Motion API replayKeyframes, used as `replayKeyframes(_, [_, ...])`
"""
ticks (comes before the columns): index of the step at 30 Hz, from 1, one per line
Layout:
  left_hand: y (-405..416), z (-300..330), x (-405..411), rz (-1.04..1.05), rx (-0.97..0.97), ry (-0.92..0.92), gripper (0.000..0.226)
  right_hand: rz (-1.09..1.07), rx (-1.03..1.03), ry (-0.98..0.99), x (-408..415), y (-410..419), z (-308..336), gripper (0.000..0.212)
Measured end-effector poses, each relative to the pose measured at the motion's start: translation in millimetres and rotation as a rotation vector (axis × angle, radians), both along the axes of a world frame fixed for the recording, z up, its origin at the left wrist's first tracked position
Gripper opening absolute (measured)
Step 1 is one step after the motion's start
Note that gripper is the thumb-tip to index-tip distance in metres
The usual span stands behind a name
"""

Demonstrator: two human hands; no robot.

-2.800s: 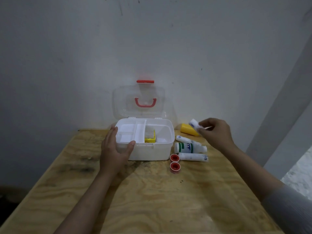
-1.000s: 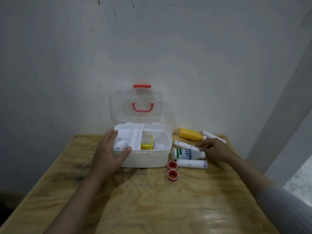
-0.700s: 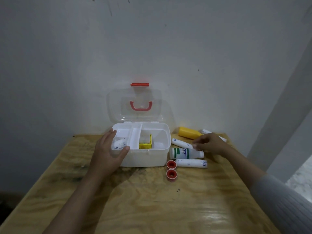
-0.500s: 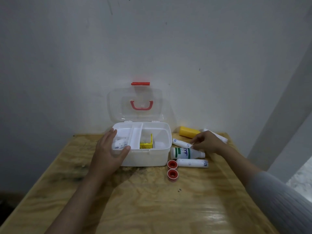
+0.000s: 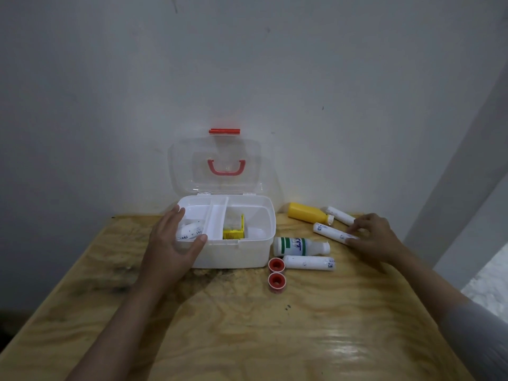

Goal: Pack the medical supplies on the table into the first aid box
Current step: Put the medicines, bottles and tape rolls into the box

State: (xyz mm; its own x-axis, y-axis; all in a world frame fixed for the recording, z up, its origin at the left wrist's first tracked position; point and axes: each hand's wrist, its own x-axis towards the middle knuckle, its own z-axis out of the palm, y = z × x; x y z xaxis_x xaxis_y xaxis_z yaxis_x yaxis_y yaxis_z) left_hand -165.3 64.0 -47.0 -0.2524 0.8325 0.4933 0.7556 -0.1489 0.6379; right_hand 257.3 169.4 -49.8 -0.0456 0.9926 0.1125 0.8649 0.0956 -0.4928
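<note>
Left hand (image 5: 171,244) braces first aid box (image 5: 233,254) at its 9 o'clock corner, fingers spread wide over the rim, thumb on the front wall, gripping nothing else. Box sits open, clear lid (image 5: 214,166) upright against the wall; left compartment holds one white roll (image 5: 191,232), middle holds a yellow carton (image 5: 233,232), right section looks free. Two red tape rolls (image 5: 277,273) sit at the box's 4 o'clock, just beside green-label bottle (image 5: 299,246) and a white roll (image 5: 309,262). Yellow bottle (image 5: 307,213) lies at 2 o'clock. Right hand (image 5: 375,239) has its fingertips narrowly closed on the far end of a slanted bandage roll (image 5: 331,233), contact clear, firm grip not certain. Risk: round roll spins out of an end-only pinch and rolls; another roll (image 5: 341,215) lies near the table's (image 5: 247,325) right rear edge, a knuckle nudge could send it off. Carry path crosses the bottles, a low sweep knocks them. Open room: table front, wide and bare.
</note>
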Motion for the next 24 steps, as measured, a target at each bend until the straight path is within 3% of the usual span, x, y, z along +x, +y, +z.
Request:
replayKeyframes(14, [-2.3,4.2,1.5,-0.004,-0.004,0.009,0.065,0.004,-0.003,0.055,3.7,11.5,-15.1,0.040])
replayKeyframes(24, [-3.7,4.0,2.4,-0.008,-0.019,0.008,0.066,0.032,0.178,0.070,11.6,-23.1,-7.0,0.033])
